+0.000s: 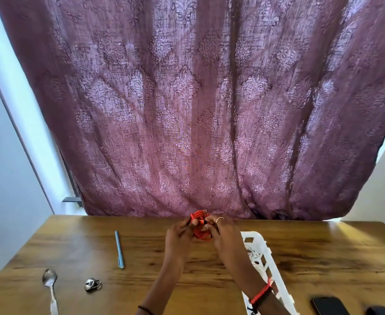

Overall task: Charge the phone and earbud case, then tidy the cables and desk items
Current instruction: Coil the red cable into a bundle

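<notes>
A coiled red cable (200, 233) is held above the wooden desk (141, 253) near its far edge. My left hand (179, 235) grips the coil's left side and my right hand (223, 235), with a ring on one finger, grips its right side. A white plastic basket (261, 246) lies just right of my right forearm, with a white cable inside it. A black phone (329, 306) lies at the bottom right, and beside it a dark object (378, 310), cut off by the frame.
A light blue pen (119, 249) lies left of my hands. A metal spoon (50, 289) and a small metal key ring (92, 284) lie at the front left. A purple patterned curtain (198, 110) hangs behind the desk.
</notes>
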